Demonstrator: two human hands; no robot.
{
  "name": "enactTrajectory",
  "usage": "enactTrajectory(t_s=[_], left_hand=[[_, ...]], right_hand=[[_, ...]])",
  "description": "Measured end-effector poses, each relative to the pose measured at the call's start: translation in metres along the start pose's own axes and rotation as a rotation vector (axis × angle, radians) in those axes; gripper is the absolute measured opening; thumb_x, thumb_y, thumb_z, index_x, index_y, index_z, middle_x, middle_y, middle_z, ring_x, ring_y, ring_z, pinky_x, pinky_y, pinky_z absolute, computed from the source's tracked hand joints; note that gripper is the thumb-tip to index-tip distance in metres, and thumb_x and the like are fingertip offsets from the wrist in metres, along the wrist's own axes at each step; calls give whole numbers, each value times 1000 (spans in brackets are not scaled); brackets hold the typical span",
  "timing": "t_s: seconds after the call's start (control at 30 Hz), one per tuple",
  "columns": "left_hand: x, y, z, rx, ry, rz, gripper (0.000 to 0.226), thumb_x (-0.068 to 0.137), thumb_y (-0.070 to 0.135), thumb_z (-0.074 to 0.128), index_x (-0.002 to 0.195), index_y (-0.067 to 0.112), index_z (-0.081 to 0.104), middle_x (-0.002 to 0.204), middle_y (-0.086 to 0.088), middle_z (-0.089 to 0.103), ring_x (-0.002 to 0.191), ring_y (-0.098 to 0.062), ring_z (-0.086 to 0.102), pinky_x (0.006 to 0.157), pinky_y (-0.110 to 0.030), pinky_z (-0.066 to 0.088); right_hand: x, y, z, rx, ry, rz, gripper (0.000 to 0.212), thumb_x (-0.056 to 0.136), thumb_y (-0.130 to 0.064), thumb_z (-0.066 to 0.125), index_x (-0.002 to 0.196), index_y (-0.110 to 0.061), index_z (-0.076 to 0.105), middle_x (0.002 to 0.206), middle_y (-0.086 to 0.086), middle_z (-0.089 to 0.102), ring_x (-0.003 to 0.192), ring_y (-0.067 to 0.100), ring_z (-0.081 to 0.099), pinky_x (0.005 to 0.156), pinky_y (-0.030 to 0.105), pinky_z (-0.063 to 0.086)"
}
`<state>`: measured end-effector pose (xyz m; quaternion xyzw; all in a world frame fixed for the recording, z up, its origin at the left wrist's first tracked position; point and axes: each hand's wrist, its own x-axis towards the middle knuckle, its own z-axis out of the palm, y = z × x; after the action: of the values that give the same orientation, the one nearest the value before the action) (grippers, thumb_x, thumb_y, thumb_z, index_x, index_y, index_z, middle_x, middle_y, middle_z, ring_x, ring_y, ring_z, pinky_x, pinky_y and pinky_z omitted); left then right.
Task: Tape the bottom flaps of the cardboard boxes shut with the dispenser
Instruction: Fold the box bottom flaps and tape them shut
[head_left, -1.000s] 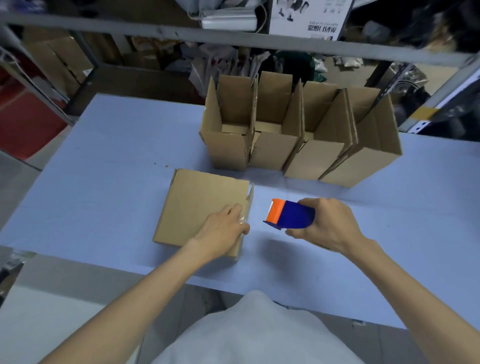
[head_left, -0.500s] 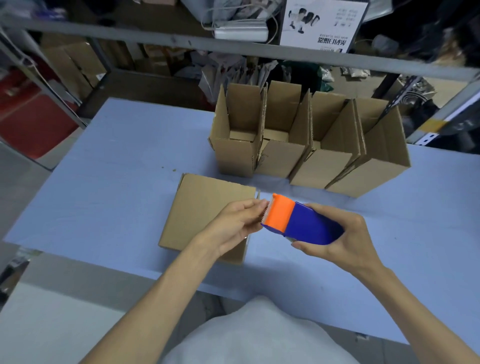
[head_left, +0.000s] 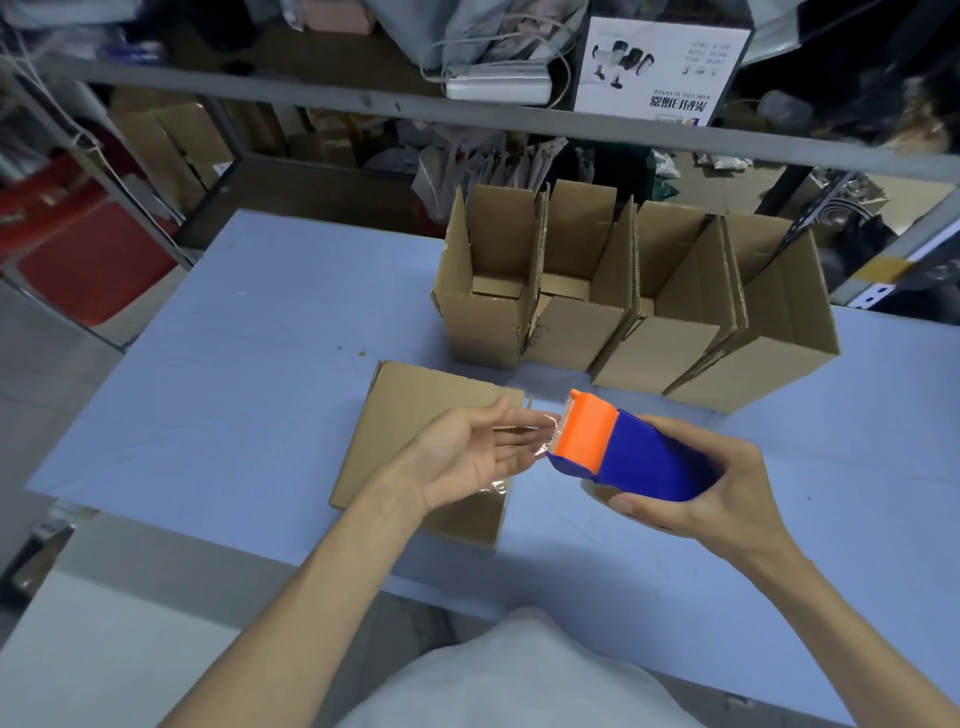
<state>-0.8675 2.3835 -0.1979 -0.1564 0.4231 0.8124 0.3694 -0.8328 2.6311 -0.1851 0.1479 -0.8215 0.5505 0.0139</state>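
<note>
A blue tape dispenser (head_left: 649, 462) with an orange head is gripped round its body by my right hand (head_left: 711, 493), lifted above the table. My left hand (head_left: 467, 457) is palm up with its fingers stretched out, fingertips touching the loose end of clear tape (head_left: 548, 441) at the orange head. Beneath my left hand a cardboard box (head_left: 415, 415) lies on the blue table (head_left: 234, 389). A strip of clear tape shines on the box's near right edge.
Several upright cardboard boxes (head_left: 623, 322) with raised flaps stand in a row behind the flat box. A metal shelf rail (head_left: 519, 124) with clutter runs along the table's far side. The table's near edge is close to my body.
My left hand left the box edge and rose to the dispenser's head, then turned palm up. My right hand lifted the dispenser and turned its orange head toward the left hand.
</note>
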Motion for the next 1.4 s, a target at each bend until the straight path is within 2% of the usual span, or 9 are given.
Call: enactTrajectory(t_s=[0.13,0.27,0.37,0.53,0.8,1.07,1.17,1.23,1.4], left_hand=[[1,-1,3,468,104,86,15,91,18,64,100,10,73,71,8,71,70,-3,66,74,-20,54],[4,-6,7,704,369,272,8,87,10,69,89,5,75,82,-9,74,74,-16,68,79,-35,58],[7,-7,4,983,505,379,8,84,14,71,79,11,77,71,-2,72,65,-11,65,67,-29,55],[18,-6,-10,1058,538,290,14,84,4,65,72,6,74,64,-1,67,67,-17,64,69,-33,54],[26,-1,-37,1226,742,278,19,77,9,70,58,12,69,60,6,64,65,-12,59,60,-23,40],[21,-7,-49,1201,628,311,10,79,12,74,71,17,75,50,18,60,50,5,54,59,-15,41],[25,-13,-55,1127,674,378,7,76,14,79,79,17,74,52,14,62,66,-3,62,71,-23,49],[26,-16,-56,1125,712,362,26,73,20,84,91,17,66,54,11,62,84,-9,63,82,-29,49],[30,-20,-58,1088,766,400,31,71,18,82,78,26,53,48,14,57,76,-17,65,74,-35,51]], right_hand=[[2,0,1,-49,-46,-20,67,49,-50,86,110,-51,59,104,-28,65,99,5,63,66,13,54],[5,3,8,-118,-82,-19,67,51,-58,82,111,-45,57,103,-29,64,100,3,61,67,12,53],[9,9,11,-159,-117,-6,67,52,-55,86,111,-45,57,104,-27,63,99,4,62,67,18,55],[23,24,20,-272,-201,32,64,54,-43,91,111,-30,66,98,-16,69,86,10,65,67,34,58],[11,44,5,-443,-239,128,56,53,-47,84,104,-31,68,86,-19,69,75,7,64,65,32,55],[12,59,-8,-570,-272,215,59,52,-52,84,106,-31,69,90,-16,70,77,11,63,69,33,53],[10,61,-11,-566,-265,227,57,51,-53,82,102,-33,69,85,-17,70,74,11,63,66,34,54],[10,63,-11,-573,-262,222,56,51,-54,80,101,-33,68,84,-17,69,73,11,62,65,35,54],[10,66,-8,-593,-264,241,59,54,-51,82,107,-31,67,90,-15,70,78,12,63,68,36,55]])
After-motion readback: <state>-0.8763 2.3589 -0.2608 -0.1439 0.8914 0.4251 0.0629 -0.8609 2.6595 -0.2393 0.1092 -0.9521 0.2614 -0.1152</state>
